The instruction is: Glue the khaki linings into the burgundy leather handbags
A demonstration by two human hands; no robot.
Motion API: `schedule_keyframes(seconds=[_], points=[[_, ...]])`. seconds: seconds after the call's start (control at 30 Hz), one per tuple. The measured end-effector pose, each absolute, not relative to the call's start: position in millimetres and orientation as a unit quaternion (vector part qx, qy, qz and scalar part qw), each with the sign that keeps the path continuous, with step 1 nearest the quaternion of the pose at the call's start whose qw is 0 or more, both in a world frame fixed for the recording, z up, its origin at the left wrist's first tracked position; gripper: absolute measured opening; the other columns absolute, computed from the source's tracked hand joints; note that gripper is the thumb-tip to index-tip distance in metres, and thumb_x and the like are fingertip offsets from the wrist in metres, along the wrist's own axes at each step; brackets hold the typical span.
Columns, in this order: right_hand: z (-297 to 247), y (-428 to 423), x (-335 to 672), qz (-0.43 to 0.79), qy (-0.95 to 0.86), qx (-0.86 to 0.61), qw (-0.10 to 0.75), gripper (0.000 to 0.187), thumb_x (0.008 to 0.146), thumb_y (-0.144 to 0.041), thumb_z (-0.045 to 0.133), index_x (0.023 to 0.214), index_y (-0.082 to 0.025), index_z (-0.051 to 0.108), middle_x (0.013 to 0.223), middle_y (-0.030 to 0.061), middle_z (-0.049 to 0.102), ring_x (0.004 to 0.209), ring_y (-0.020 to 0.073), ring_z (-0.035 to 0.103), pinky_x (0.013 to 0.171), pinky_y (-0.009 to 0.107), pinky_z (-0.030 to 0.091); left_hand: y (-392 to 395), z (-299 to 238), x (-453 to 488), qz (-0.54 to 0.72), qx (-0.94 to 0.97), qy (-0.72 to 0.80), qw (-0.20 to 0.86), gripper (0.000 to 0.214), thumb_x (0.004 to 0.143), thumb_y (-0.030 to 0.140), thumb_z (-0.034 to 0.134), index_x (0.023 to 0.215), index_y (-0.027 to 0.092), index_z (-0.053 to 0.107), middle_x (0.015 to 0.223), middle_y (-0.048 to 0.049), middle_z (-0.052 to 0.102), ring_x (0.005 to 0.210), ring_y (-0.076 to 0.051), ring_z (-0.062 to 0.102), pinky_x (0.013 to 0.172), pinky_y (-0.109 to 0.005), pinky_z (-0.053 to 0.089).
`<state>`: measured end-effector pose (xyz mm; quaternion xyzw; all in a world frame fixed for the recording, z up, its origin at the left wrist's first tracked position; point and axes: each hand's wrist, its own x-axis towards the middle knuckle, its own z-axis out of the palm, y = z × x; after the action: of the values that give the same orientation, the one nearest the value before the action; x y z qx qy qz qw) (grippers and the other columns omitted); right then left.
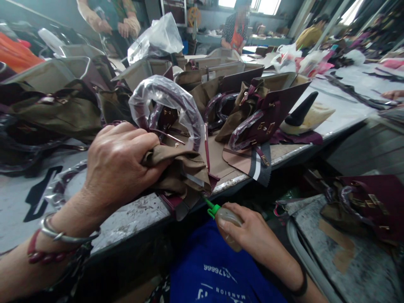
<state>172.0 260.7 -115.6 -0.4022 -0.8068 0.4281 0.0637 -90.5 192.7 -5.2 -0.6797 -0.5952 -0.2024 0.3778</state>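
My left hand (116, 164) is closed on the brown lining fabric (183, 170) of a maroon handbag (176, 126), pressing it down at the workbench's front edge. The bag's handle (164, 94) is wrapped in clear plastic and arches just behind my fingers. My right hand (252, 235) sits lower, below the bench edge, wrapped round a small squeeze bottle (225, 219) with a green nozzle (211, 207). The nozzle tip points up at the underside of the folded lining.
Several more maroon and brown handbags (261, 113) and olive bags (57, 109) crowd the grey workbench (132, 214). A black cone on a cream base (304, 113) stands to the right. Another bag (369, 206) lies on a lower surface at right. Other people stand at the back.
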Motion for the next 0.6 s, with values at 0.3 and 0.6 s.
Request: schedule_keyframes(seconds=[0.3,0.6], points=[[-122,258,173,0.381,-0.831,-0.397,0.077,0.043,0.082,-0.039,0.051,0.117,-0.016,0.062,0.104,0.0100,0.064,0.094,0.0251,0.059,0.087,0.038,0.044,188,-8,-93,-0.192,-0.669,-0.606,0.385,0.041,0.090,0.047,0.039,0.060,0.022,0.051,0.057,-0.0037,0.052,0.063,-0.024,0.049,0.059,-0.036,0.033],[-122,256,171,0.388,-0.831,-0.388,0.092,0.044,0.082,-0.039,0.051,0.118,-0.015,0.061,0.109,0.0100,0.063,0.098,0.0249,0.058,0.089,0.039,0.044,180,-6,-94,-0.189,-0.673,-0.611,0.372,0.041,0.090,0.048,0.038,0.062,0.022,0.052,0.060,-0.0041,0.054,0.063,-0.024,0.050,0.061,-0.037,0.036]])
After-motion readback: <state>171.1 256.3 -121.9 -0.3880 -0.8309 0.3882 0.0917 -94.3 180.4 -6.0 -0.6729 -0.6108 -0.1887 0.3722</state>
